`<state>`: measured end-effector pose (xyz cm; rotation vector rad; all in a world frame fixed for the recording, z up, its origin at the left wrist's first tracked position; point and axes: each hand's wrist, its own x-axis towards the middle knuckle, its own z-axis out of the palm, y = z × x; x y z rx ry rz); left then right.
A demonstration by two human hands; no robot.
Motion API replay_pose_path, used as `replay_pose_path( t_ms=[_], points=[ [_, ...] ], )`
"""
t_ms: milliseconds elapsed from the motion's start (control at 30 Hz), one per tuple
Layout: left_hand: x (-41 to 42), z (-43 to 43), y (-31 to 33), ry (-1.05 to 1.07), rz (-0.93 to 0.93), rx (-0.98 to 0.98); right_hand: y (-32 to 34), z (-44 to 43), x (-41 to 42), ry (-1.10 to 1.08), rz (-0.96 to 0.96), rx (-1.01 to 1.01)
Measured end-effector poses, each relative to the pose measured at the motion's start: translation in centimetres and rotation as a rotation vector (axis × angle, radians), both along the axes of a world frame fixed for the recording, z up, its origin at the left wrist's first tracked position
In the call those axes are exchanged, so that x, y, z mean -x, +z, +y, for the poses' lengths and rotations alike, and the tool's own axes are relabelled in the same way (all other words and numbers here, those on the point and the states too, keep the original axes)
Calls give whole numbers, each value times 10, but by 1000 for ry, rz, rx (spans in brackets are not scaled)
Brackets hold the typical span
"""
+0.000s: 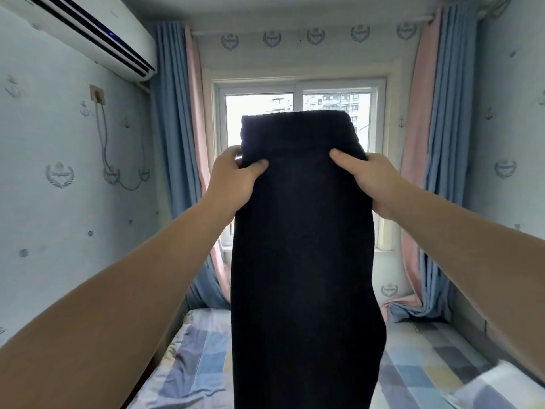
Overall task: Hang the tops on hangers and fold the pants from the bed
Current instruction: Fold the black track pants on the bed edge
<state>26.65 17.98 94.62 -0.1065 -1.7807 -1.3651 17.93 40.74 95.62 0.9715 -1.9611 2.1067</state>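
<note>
Dark pants point(303, 261) hang lengthwise in front of a bright window point(300, 119), held up at arm's length above the bed point(194, 364). The left hand point(233, 178) grips the fabric's left edge just below the waistband, thumb pressed across the front; the right hand point(371, 181) pinches the right edge at the same height. The legs drop straight down out of view. Blue and pink curtains point(182, 143) frame the window, and an air conditioner point(88, 33) sits high on the left wall.
</note>
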Motion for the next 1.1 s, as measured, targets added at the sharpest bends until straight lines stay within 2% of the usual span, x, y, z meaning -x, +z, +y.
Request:
replay_pose_path(
  t_ms=[333,433,567,767,967,1100],
  points=[
    [-63,-29,-24,18,-112,-9,-21,-27,-42,77,-48,-19],
    [-66,-50,-49,40,-175,8,-47,-46,-39,81,-86,-64],
    [-54,-83,-101,34,-247,-70,-93,-79,-24,84,-151,-137],
    [-9,-141,-223,-8,-426,-198,-207,-135,25,102,-352,-318],
    [68,-208,-390,-33,-726,-253,-370,-205,102,107,-539,-596],
    [147,-269,-504,-18,-874,-368,-477,-272,181,74,-666,-687]
  ],
)
